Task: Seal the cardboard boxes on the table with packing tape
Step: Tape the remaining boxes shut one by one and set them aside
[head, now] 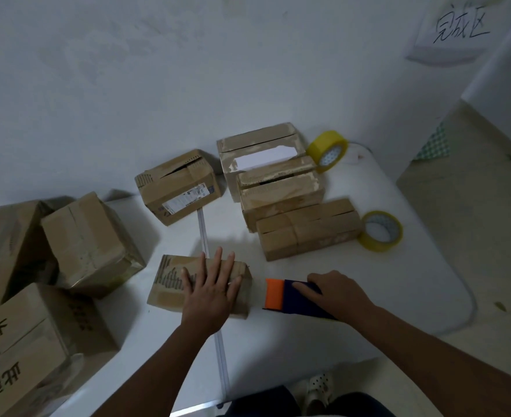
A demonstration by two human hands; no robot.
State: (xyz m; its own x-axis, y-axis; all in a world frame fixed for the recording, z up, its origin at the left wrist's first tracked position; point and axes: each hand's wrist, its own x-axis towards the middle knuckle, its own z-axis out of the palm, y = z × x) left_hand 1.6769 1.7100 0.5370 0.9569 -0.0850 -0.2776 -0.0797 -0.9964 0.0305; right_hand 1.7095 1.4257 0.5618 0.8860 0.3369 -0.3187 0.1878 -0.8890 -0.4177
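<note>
A small flat cardboard box point(169, 281) lies on the white table point(278, 341) in front of me. My left hand point(210, 291) rests on its top with the fingers spread straight. Just right of the box, my right hand point(335, 291) grips a dark blue tape dispenser point(300, 299) with an orange front, which sits on the table beside the box's right end. No strip of tape between dispenser and box is visible.
Further boxes stand behind: one with a label point(179, 186), a stack of open-topped ones point(266, 164), a low one point(308, 228). Larger boxes point(85, 245) crowd the left edge. Two yellow tape rolls point(328, 150) point(380, 230) lie at the right. The table's right edge drops to the floor.
</note>
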